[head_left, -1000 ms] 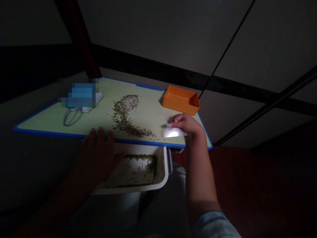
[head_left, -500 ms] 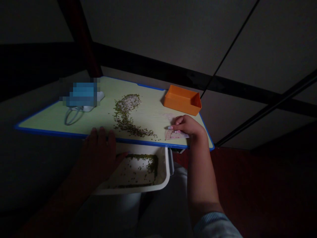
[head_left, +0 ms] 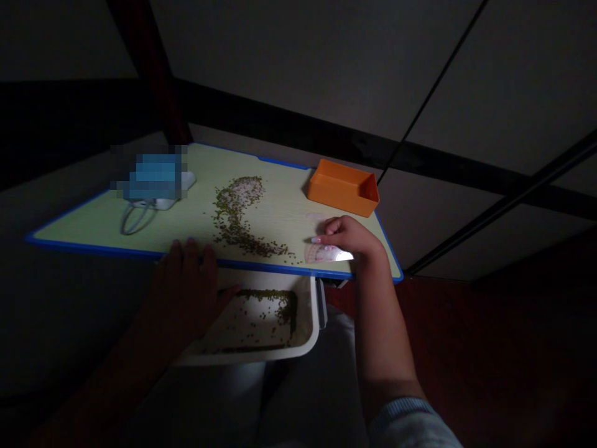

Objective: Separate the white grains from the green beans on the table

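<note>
My right hand [head_left: 347, 235] pinches a clear protractor [head_left: 321, 253] with pink markings, which lies near the front right of the pale tabletop [head_left: 284, 218]. Left of it, green beans and small whitish grains [head_left: 240, 205] form a curved, scattered heap. My left hand [head_left: 189, 292] is dim; its fingers stretch flat onto the blue front edge of the tabletop, the thumb out over a white basin [head_left: 313, 317]. Green beans [head_left: 282, 302] lie in that basin, mostly along its far and right sides. The left part of the basin is hidden by my left hand.
An orange open box [head_left: 342, 194] stands at the back right of the tabletop. On the left sits a blurred-out blue item [head_left: 156, 174] on a white device with a looped cable [head_left: 130, 221]. Pale wall panels [head_left: 298, 62] rise directly behind.
My right hand has shifted slightly left together with the protractor, which now catches a bright reflection. My left hand and the heap look the same.
</note>
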Tool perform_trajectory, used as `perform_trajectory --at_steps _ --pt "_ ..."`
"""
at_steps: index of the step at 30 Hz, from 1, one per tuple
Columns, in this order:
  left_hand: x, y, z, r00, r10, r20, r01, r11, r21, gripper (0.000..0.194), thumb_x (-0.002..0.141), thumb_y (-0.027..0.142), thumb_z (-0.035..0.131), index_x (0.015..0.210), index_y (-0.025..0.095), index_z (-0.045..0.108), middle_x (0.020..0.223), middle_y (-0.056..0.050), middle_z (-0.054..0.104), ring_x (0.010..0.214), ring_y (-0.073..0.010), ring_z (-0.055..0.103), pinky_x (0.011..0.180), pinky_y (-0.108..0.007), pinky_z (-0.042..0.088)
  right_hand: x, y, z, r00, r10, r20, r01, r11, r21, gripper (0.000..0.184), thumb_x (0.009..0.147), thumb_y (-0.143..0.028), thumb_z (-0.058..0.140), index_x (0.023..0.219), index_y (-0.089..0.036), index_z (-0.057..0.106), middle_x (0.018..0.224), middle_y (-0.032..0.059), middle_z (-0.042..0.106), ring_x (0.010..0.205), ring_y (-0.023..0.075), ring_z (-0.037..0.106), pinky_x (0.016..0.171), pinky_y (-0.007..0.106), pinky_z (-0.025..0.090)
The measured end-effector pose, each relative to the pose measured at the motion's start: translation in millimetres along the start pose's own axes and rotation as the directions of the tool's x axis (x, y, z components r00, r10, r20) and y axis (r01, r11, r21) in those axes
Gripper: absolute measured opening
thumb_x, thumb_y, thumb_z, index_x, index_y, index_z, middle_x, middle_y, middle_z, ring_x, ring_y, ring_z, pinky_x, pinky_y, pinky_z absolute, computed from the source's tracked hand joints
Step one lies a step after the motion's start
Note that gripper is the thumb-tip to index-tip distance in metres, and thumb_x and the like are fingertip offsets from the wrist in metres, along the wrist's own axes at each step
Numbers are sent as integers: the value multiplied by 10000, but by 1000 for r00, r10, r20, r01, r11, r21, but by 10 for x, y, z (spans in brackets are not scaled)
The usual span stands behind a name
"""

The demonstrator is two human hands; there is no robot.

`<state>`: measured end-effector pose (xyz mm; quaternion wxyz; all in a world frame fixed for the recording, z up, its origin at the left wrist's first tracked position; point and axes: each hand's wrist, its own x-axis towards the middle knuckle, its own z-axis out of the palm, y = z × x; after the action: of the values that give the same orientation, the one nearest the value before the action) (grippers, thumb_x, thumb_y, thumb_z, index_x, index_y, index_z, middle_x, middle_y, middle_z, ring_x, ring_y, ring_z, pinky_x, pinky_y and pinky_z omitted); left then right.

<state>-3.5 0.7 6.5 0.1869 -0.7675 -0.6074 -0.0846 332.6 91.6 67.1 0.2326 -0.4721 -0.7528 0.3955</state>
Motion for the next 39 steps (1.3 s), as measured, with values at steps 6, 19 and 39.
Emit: perform_trajectory --at_steps 6,19,39 --pt "4 17 -16 1000 -10 -17 9 999 -35 839 825 570 494 1385 -51 432 1467 -413 435 1428 -533 391 1105 -630 408 -58 -13 -52 999 42 11 -42 999 14 560 689 -647 785 512 -191 512 523 -59 421 536 80 348 533 281 253" --pt "-14 0 23 1000 -1 -19 1 1000 0 840 823 600 496 1391 -14 425 1470 -385 449 1433 -515 394 1107 -614 415 24 -4 48 996 19 -90 -30 992 -124 554 822 -615 691 539 -208 444 508 -61 395 515 85 320 531 293 248" --pt "8 31 -32 1000 10 7 -10 998 56 861 816 574 533 1379 -69 425 1450 -421 438 1399 -547 414 1103 -604 414 103 -81 126 990 -127 -55 114 974 -195 486 892 -390 686 538 -217 402 587 -37 423 661 128 396 687 323 331"
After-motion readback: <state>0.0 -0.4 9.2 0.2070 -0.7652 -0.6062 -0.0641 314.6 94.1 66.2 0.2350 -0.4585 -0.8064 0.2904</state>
